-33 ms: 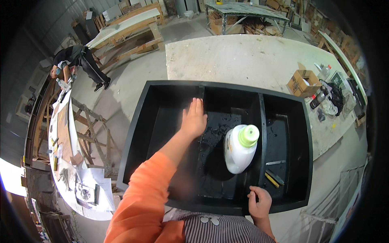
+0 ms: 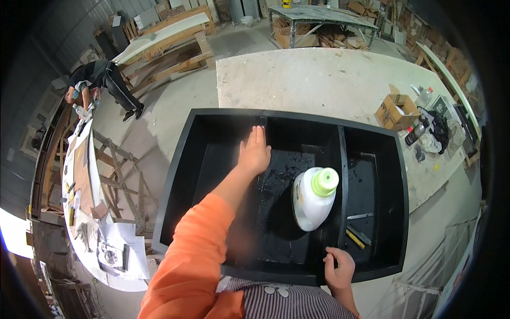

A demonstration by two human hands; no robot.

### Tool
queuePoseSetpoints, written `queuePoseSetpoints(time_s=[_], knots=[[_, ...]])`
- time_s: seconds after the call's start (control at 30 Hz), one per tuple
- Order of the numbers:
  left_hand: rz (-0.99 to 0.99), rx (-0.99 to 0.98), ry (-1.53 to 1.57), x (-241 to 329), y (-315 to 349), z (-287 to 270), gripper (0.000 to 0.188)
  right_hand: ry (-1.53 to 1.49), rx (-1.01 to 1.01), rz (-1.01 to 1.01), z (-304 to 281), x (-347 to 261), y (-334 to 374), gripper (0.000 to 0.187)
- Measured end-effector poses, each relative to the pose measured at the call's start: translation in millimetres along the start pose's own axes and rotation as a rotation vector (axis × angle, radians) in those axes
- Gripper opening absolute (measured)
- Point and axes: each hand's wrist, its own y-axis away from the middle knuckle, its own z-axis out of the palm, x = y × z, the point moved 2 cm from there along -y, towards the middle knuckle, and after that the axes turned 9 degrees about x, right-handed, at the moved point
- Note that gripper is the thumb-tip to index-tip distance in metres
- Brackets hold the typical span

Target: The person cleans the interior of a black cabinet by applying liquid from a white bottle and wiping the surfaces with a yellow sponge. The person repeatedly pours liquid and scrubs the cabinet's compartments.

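A black three-compartment box (image 2: 303,115) lies open side up in front of me. My left hand (image 2: 254,153) reaches over it, fingers stretched out, at the left divider (image 2: 262,175); exactly where the palm touches is hidden. Inside the middle compartment stands a white bottle (image 2: 312,210) with a light green cap (image 2: 325,182). Wet drops or small bits are scattered on the floor around it. My right hand (image 2: 339,267) is closed, fingers curled at the box's near edge by the right divider (image 2: 343,159). Whatever it grips there, if anything, is hidden.
The right compartment holds a yellow-and-black tool (image 2: 355,237) and a thin metal strip (image 2: 360,216). The pale worktop (image 2: 297,74) beyond carries a cardboard box (image 2: 396,111) and black plastic (image 2: 438,127) at right. A person (image 2: 101,80) bends over the left bench (image 2: 90,212), which holds papers.
The view has shifted very slightly. Both hands and the bottle keep their places relative to the box.
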Motion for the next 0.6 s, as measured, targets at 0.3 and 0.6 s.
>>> queuePoseSetpoints(time_s=[0.3,0.6], knots=[[0.085,-0.001,-0.132,15,43,-21,0.084,0.047,-0.049,0.011,-3,-2,-4,0.013],[0.025,-0.018,-0.078,19,-7,-24,0.086,0.139,-0.024,-0.038,1,-2,-1,0.01]])
